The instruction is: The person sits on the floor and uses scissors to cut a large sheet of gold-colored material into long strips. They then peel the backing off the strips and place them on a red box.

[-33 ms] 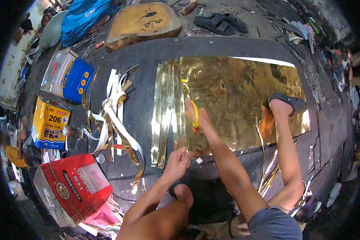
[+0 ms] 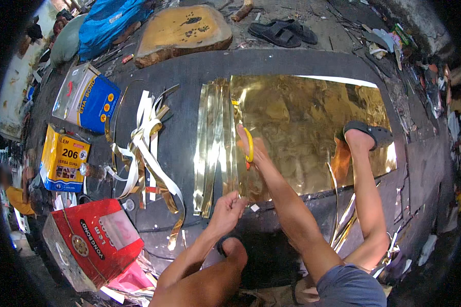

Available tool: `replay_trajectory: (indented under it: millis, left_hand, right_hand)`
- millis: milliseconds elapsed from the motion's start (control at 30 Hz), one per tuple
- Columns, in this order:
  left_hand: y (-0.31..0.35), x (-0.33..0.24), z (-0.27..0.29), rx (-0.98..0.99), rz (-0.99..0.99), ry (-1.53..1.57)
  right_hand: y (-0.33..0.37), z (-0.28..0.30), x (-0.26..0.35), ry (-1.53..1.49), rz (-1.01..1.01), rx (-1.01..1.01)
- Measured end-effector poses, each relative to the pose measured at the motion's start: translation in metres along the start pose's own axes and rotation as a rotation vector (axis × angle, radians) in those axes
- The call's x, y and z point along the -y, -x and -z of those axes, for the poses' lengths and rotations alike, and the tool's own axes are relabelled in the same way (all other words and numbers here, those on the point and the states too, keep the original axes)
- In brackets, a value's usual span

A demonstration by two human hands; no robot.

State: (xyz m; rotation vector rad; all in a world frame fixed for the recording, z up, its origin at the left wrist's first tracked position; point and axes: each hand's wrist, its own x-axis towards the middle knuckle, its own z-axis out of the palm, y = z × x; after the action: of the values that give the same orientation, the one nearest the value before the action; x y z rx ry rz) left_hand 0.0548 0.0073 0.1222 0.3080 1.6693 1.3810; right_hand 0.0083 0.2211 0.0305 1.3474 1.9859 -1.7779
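1. At ten o'clock on my feed, a blue tin carries yellow capitals running steeply up its side, a short dash among them; round yellow signs sit next to the word, their inner marks too small for me.
2. At nine o'clock, I can read dark lettering on a yellow tin: a short word on top, a big number beneath, then smaller capitals. A round white badge bears a figure. The blue-and-white foot holds print I can't resolve.
3. At eight o'clock, a red tin shows white lettering, tilted, beside a round pale emblem.
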Motion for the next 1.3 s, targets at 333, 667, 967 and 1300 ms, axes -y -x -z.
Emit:
replay_trajectory:
  millis: [333,667,967,1300]
  left_hand:
    - [0.023,-0.026,0.006,-0.003,-0.032,-0.017]
    - [0.038,-0.032,0.01,0.034,-0.099,0.042]
    - [0.041,-0.013,0.025,-0.07,0.07,0.013]
    - [-0.009,0.048,0.035,-0.343,-0.262,-0.846]
  right_hand:
    - [-0.096,0.016,0.092,-0.067,0.082,-0.031]
    - [-0.111,0.02,0.114,-0.176,0.126,0.042]
    - [-0.109,0.019,0.12,-0.242,0.142,0.061]
    - [-0.025,0.041,0.038,-0.462,0.106,0.177]
